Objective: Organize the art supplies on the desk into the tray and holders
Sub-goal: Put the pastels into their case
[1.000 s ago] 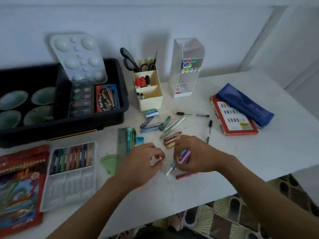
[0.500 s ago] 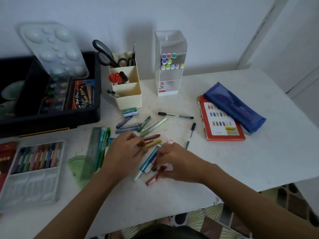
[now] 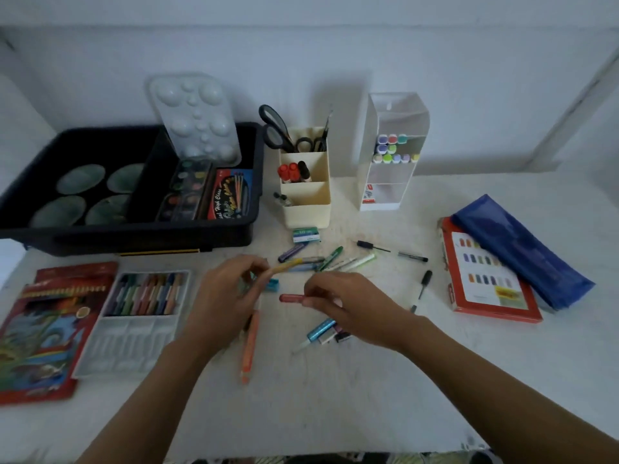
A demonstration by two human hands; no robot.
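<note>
Bearing "High Class" lettering, red box [image 3: 231,195] lies in tray [image 3: 134,234].

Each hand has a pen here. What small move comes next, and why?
Probably the right hand passes its red pen to the left hand, which grips a yellow pen: the red pen points toward that hand, and gathering a bundle would suit the cream holder behind.
</note>
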